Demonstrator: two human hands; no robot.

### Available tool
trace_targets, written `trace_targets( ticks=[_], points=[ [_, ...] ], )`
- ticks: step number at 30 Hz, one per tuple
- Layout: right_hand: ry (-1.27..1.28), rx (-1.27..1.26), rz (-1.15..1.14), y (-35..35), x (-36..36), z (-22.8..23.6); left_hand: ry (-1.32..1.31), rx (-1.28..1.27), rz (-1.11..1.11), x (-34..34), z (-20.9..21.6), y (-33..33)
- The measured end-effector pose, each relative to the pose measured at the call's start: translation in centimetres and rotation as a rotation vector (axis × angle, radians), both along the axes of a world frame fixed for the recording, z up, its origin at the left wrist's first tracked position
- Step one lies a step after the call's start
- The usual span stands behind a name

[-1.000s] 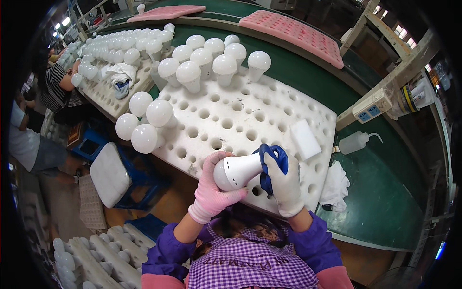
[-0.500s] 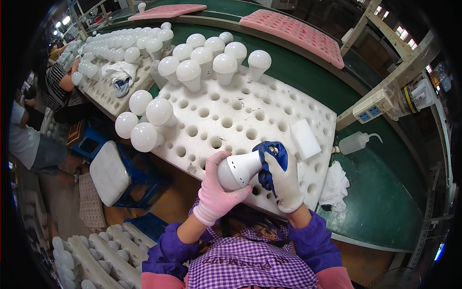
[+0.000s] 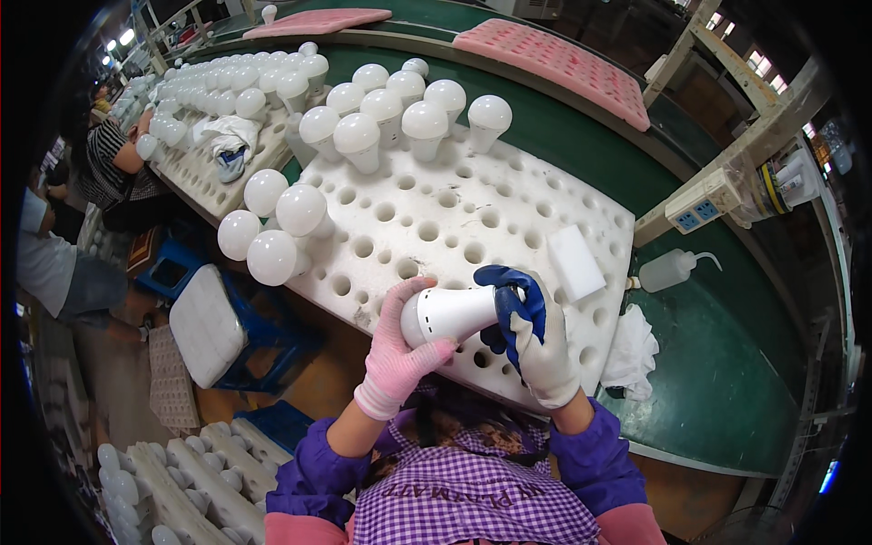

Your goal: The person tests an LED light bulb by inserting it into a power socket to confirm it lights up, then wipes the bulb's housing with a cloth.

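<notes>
A white light bulb [image 3: 451, 314] lies almost level between my two hands, above the near edge of a white foam tray [image 3: 509, 245] with rows of round holes. My left hand [image 3: 397, 350], in a pink knit glove, is wrapped round the bulb's rounded dome. At the cap end is my right hand [image 3: 534, 341], in a white glove with blue coated fingers; its fingers close round the base and hide most of it. Other upright bulbs [image 3: 424, 127] stand in the tray's far holes, and a few more [image 3: 300, 211] cluster at its left edge.
A white foam block [image 3: 577, 263] rests on the tray's right side. Beyond it are a squeeze bottle [image 3: 668, 270] and a crumpled white cloth [image 3: 630, 352] on the green table [image 3: 727, 363]. A stool [image 3: 207, 325] stands at left. A pink foam tray [image 3: 554, 68] lies at the back.
The bulb has swung to lie more level and turned about its length. My left hand has shifted slightly left, and my right fingers have changed their hold on the base.
</notes>
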State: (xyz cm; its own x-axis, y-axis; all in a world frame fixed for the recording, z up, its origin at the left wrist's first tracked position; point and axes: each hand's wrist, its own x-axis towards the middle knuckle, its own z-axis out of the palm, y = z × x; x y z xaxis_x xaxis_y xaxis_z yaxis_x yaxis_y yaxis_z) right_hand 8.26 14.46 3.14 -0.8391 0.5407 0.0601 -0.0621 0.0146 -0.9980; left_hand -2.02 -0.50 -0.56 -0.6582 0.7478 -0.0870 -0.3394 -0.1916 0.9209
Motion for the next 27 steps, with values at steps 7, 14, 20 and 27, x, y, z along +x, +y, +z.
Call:
trace_targets(
  ticks=[7,14,20,27],
  points=[
    [0.014,0.068,0.032,0.6,0.1,-0.4,-0.195,0.041,-0.125,-0.7,0.7,0.0],
    [0.097,0.216,-0.174,-0.6,-0.8,-0.6,-0.330,0.058,-0.098,0.1,0.3,0.5],
    [-0.013,-0.227,0.043,1.4,0.2,0.3,0.159,0.076,0.023,0.9,-0.6,0.2],
    [-0.024,-0.211,0.018,1.0,0.0,0.7,0.324,0.034,0.012,0.7,-0.7,0.0]
  ],
)
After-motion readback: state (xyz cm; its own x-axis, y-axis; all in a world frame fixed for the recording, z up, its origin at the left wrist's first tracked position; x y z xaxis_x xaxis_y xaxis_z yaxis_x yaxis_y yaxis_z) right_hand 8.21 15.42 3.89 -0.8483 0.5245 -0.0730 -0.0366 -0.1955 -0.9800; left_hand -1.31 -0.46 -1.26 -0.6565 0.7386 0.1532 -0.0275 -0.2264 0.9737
